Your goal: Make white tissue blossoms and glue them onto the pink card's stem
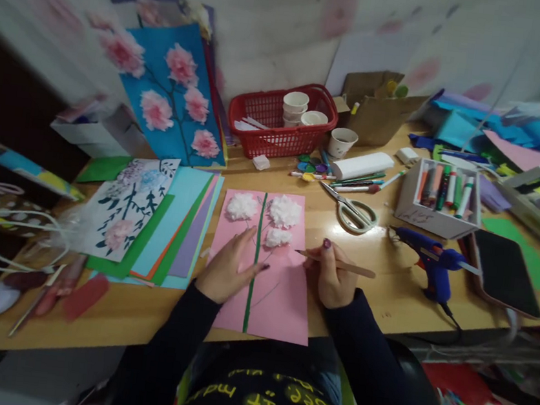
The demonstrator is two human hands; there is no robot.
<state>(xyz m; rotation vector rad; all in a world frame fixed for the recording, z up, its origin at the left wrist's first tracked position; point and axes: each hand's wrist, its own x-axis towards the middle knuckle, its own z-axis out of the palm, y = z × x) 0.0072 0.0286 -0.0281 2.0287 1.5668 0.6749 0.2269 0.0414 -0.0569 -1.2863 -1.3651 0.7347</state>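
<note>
A pink sheet of paper [283, 301] lies in front of me on the wooden table. Down its middle runs a green stem [251, 291], with thin pencil lines branching off. White ruffled paper flowers [284, 211] sit on its upper half, one left of the stem and two right of it. My left hand [231, 264] rests on the sheet with fingers and thumb spread, across the stem. Over the sheet's right edge, my right hand [334, 275] grips a wooden pencil [353, 268], its dark tip pointing left, just below the smaller flower.
Scissors [354, 213], a blue glue gun [432, 257], a phone [506, 271] and a box of markers [440, 202] lie to the right. Coloured paper sheets [187, 245] fan out at left. Behind stand a red basket [281, 142] and a blue flower picture [166, 87].
</note>
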